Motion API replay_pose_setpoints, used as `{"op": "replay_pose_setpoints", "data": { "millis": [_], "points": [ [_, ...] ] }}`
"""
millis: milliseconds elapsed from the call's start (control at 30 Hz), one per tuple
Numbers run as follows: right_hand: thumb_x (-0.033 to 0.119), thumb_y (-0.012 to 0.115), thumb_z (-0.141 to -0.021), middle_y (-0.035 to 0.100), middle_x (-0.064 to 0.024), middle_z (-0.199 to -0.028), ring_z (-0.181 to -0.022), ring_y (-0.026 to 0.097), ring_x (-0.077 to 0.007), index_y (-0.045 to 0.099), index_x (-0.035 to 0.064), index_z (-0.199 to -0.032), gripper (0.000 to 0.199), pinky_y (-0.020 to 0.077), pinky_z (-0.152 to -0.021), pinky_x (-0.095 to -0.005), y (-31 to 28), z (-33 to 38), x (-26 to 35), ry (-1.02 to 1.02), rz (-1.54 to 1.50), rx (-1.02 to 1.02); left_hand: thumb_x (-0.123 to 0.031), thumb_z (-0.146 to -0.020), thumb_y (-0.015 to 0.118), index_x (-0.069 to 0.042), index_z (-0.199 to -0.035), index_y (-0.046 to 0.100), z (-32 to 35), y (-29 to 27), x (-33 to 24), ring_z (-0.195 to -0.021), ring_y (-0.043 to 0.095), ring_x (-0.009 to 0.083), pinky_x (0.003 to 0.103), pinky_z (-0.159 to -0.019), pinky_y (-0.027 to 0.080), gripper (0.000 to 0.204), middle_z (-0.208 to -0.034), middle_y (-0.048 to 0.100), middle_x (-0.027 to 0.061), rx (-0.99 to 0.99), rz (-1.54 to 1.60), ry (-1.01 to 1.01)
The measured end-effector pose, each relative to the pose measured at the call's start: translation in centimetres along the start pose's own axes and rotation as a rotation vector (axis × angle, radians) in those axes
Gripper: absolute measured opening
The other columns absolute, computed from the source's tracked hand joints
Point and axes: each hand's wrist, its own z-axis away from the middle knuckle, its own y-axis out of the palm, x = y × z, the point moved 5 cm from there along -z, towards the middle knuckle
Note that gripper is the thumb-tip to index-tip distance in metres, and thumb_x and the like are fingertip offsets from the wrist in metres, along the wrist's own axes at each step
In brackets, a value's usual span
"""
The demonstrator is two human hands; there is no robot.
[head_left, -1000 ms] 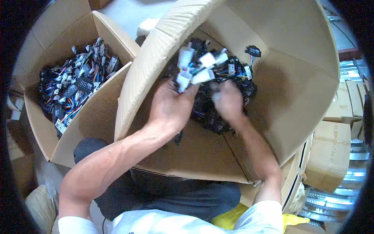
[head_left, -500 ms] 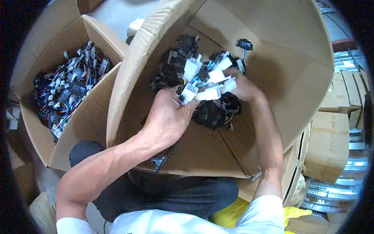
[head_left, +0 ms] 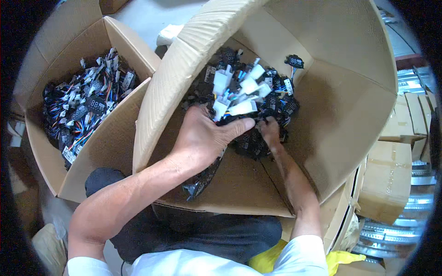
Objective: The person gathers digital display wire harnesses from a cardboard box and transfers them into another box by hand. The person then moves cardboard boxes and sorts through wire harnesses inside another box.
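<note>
Inside the large carton [head_left: 350, 119], the left hand [head_left: 198, 138] is closed round a bunch of white connectors [head_left: 243, 108], its thumb laid across the dark wiring below them and its other fingers mostly hidden. Just beside that thumb, the right hand [head_left: 270, 131] reaches into a heap of dark display modules [head_left: 291, 106]; its fingertips are lost among them, so I cannot tell whether it pinches anything. Under the left forearm trails a dark strip [head_left: 209, 178] (the arm covers its upper end). The bunch itself hides part of the heap. Leftward, a second carton [head_left: 108, 133] holds more modules [head_left: 85, 106], too tangled to separate.
</note>
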Motion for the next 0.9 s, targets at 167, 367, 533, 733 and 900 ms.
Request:
{"op": "replay_pose_setpoints", "data": {
  "millis": [167,367,533,733,900],
  "points": [
    [0.04,0.075,-0.083,0.069,-0.0144,-0.08,-0.07,0.064,-0.0276,0.07,-0.0007,-0.093,0.042,0.0524,-0.07,-0.0456,17.2,1.9,2.4,0.388,-0.27,0.203,-0.01,-0.088,0.074,0.002,-0.108,0.07,0.6,-2.3,2.7,-0.091,0.062,0.0084,0.029,-0.085,0.05,0.024,-0.101,0.073,0.0056,-0.134,-0.179,-0.125],
    [0.033,0.074,-0.083,0.069,-0.0107,-0.074,-0.065,0.063,-0.0237,0.069,0.0,-0.087,0.034,0.0509,-0.061,-0.0387,9.0,-1.3,-0.4,0.1,-0.003,-0.113,-0.009,-0.09,0.07,0.002,-0.108,0.069,0.4,-0.6,1.6,-0.091,0.062,0.0086,0.029,-0.085,0.05,0.021,-0.1,0.073,0.0062,-0.057,-0.116,-0.14],
    [0.026,0.073,-0.087,0.052,0.004,-0.059,-0.043,0.042,-0.0062,0.062,0.0111,-0.08,0.02,0.031,-0.041,-0.0244,-6.2,4.5,14.7,0.242,-0.392,-0.051,-0.007,-0.09,0.069,0.001,-0.105,0.069,0.1,-0.7,1.8,-0.088,0.062,0.0094,0.03,-0.084,0.05,0.017,-0.097,0.073,0.0056,-0.114,-0.018,-0.114],
    [0.025,0.068,-0.091,0.06,-0.005,-0.062,-0.052,0.054,-0.0218,0.067,0.0037,-0.084,0.022,0.0385,-0.05,-0.0365,-15.7,9.7,24.7,-0.281,0.183,0.109,0.005,-0.082,0.065,0.002,-0.111,0.065,0.3,0.1,0.7,-0.107,0.063,0.0254,0.037,-0.093,0.048,0.029,-0.113,0.063,0.0172,-0.014,-0.011,0.105],
    [0.008,0.071,-0.078,0.066,-0.0185,-0.084,-0.08,0.067,-0.0367,0.067,0.0036,-0.093,0.016,0.0525,-0.071,-0.0449,-13.9,15.1,30.0,-0.528,0.393,0.393,0.009,-0.074,0.062,0.003,-0.122,0.057,0.6,2.2,-1.0,-0.128,0.051,0.0389,0.045,-0.113,0.036,0.049,-0.128,0.056,0.0225,0.234,-0.225,0.609]
  ]
}}
